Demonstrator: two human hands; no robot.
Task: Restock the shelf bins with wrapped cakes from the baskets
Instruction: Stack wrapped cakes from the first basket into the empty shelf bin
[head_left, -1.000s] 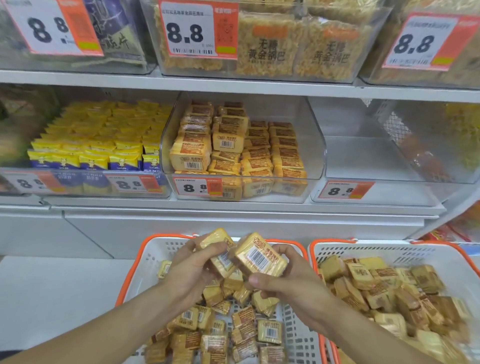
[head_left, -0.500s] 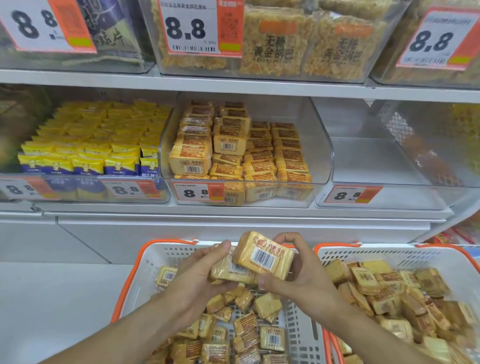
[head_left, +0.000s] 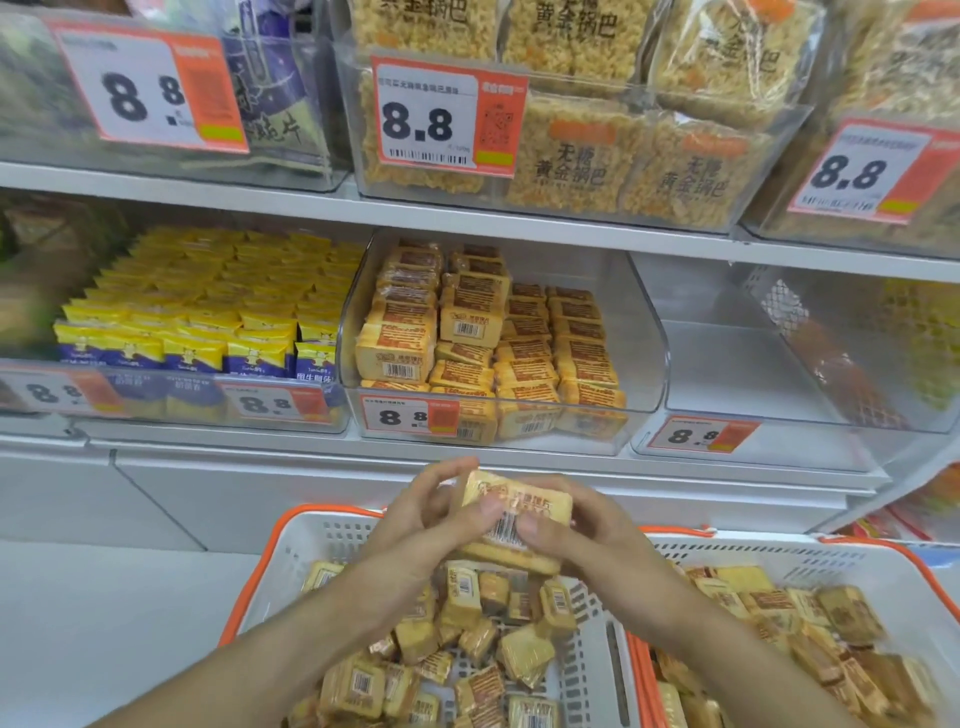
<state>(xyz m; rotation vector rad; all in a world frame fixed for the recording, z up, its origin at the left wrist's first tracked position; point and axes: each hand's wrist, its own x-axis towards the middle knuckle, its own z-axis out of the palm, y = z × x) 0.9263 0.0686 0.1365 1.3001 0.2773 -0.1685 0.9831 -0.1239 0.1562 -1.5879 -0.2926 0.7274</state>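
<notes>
My left hand (head_left: 415, 519) and my right hand (head_left: 582, 530) meet above the left basket (head_left: 311, 525) and together grip a small stack of yellow wrapped cakes (head_left: 519, 506), barcode side up. More loose wrapped cakes (head_left: 467, 639) lie in that white, orange-rimmed basket. A second basket (head_left: 810, 553) at the right also holds a pile of cakes. On the shelf above, a clear middle bin (head_left: 644, 332) holds neat rows of the same cakes (head_left: 488, 338).
A clear bin (head_left: 753, 374) right of the cake bin has nothing in it. A bin of yellow-and-blue packets (head_left: 197, 312) stands at the left. The upper shelf carries bins of rice-crisp packs (head_left: 597, 156) with 8.8 price tags. White cabinet front below the shelf.
My hands have come together, joining the separately held cakes into one stack, and risen a little toward the shelf. The view has moved closer to the bins.
</notes>
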